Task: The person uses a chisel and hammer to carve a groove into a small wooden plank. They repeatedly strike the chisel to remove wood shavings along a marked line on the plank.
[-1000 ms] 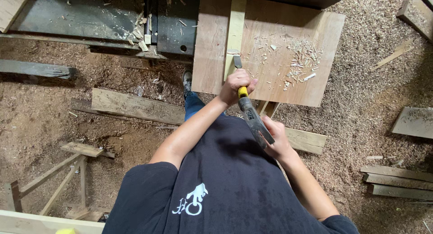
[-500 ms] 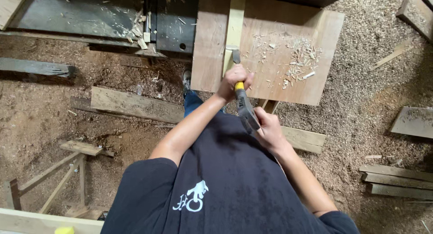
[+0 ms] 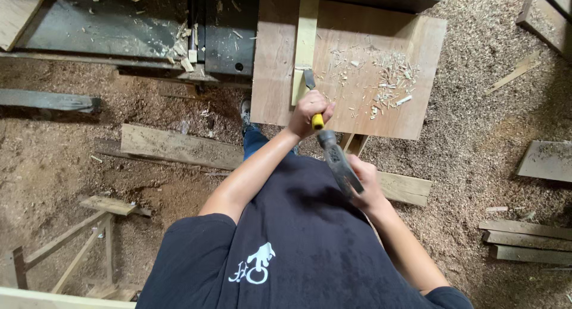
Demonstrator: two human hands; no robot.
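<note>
one plywood board (image 3: pixel 381 106) holds a pale wood strip (image 3: pixel 306 41) along its left side. left hand (image 3: pixel 308 113) fisted around yellow-handled chisel (image 3: pixel 312 97), blade on the strip. right hand (image 3: pixel 364 187) below the board grips hammer (image 3: pixel 336 157).

Left hand (image 3: pixel 308 113) reaches forward on a long, nearly straight arm, fingers (image 3: pixel 319 104) curled tight in a fist. Right hand (image 3: pixel 364 187) sits closer in, elbow bent, fingers wrapped shut.

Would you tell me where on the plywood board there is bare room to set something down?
The plywood board is bare left of the pale strip, and along its lower right corner. Shavings crowd the right middle; the left hand with the chisel fills the centre.
</note>
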